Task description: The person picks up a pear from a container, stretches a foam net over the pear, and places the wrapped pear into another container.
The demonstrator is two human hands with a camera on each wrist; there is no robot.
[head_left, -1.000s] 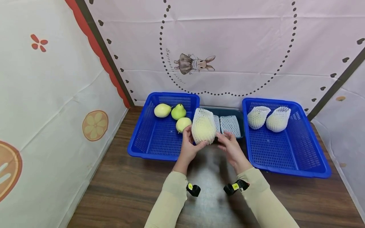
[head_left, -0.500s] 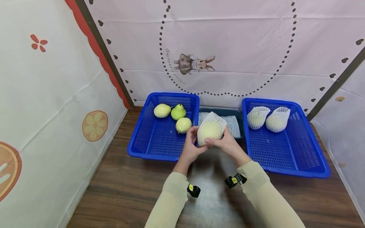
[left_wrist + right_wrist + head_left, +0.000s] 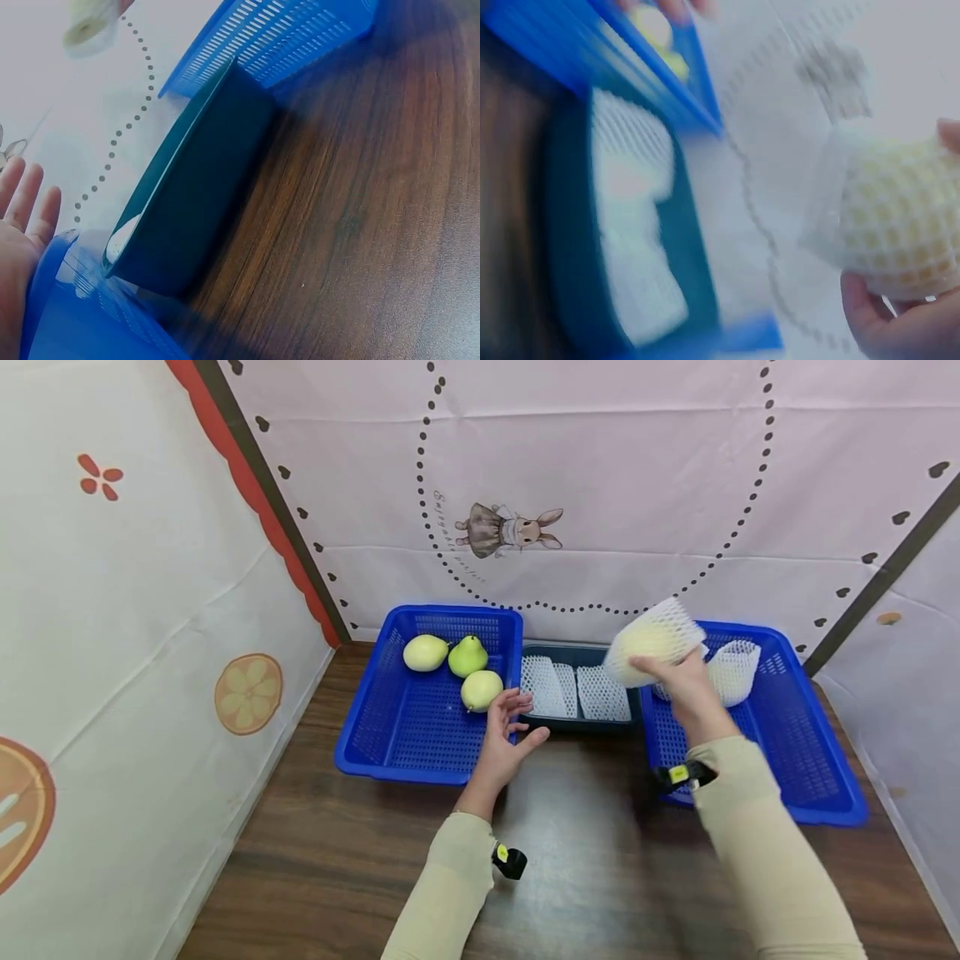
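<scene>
My right hand (image 3: 692,690) grips a pear in a white foam net sleeve (image 3: 651,643), held up over the left side of the right blue basket (image 3: 813,814). In the right wrist view the netted pear (image 3: 900,217) lies between thumb and fingers. My left hand (image 3: 504,743) holds nothing, its fingers spread beside the right edge of the left blue basket (image 3: 405,772). A yellow pear (image 3: 482,691) lies just beyond those fingers. Between the baskets, a dark green tray (image 3: 570,724) contains several flat foam net sleeves (image 3: 602,693).
Another yellow pear (image 3: 425,653) and a green pear (image 3: 468,657) lie at the back of the left basket. One netted pear (image 3: 735,672) shows in the right basket, with another mostly hidden behind my right hand. The wooden table (image 3: 570,860) extends in front.
The netted pear has gone from both hands into the right hand alone and moved right, over the right basket. My left hand has let go and stayed near the left basket.
</scene>
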